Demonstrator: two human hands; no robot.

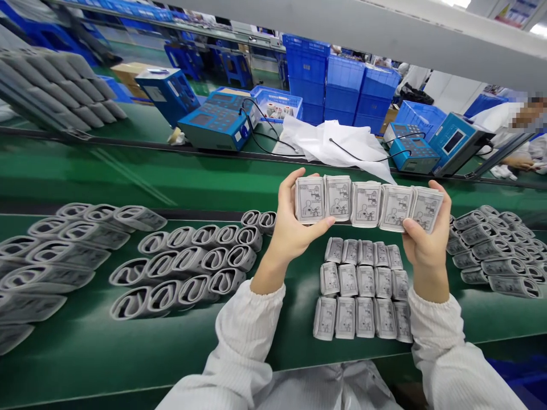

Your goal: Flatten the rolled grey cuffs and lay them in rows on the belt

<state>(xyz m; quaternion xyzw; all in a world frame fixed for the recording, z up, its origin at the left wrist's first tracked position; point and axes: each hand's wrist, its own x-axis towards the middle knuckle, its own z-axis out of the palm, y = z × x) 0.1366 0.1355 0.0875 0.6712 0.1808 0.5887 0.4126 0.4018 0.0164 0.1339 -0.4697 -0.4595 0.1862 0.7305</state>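
Several rolled grey blood pressure cuffs (366, 205), printed with a diagram of a person and an arm, are pressed side by side in a row above the green bench. My left hand (294, 219) grips the row's left end, thumb in front and fingers behind. At the right end my right hand (427, 236) squeezes the last cuff, its thumb on the printed face. Below the held row, more cuffs (365, 282) lie in three neat rows, printed faces up. White sleeves cover both my forearms.
Rolled cuffs (188, 262) stand in rows on the left, with larger ones (55, 250) farther left. A stack of cuffs (496, 245) is on the right. Beyond the green ledge are blue testers (217, 117), white sheets (337, 142), blue crates (307, 68) and a co-worker's hand (519, 163).
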